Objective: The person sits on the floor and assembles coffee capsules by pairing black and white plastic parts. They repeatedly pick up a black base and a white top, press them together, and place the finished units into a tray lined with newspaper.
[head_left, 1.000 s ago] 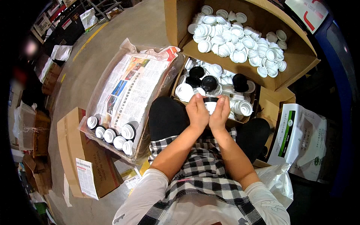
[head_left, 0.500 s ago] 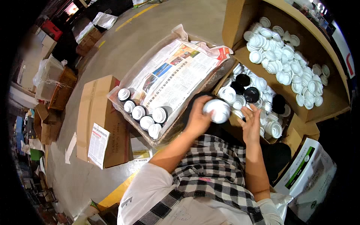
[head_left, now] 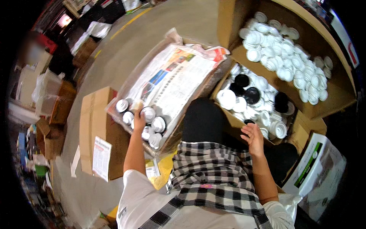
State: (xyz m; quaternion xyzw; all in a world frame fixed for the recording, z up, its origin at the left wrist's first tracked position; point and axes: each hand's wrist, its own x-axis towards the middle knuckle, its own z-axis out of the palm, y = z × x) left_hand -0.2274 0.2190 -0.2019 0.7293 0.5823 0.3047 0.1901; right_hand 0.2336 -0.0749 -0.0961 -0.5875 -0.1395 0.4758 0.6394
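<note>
Left hand [head_left: 139,119] has its fingers round a white lid [head_left: 149,114], newspaper-lined tray [head_left: 209,82] right under it; right hand [head_left: 252,138] hangs loosely spread, box of lids [head_left: 228,116] just ahead.

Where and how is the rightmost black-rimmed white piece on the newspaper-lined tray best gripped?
I would pinch the piece across its round black rim, coming from above and the right. Its rim is exposed there, beside bare newspaper, while neighbouring pieces and the left hand are leftward.
</note>
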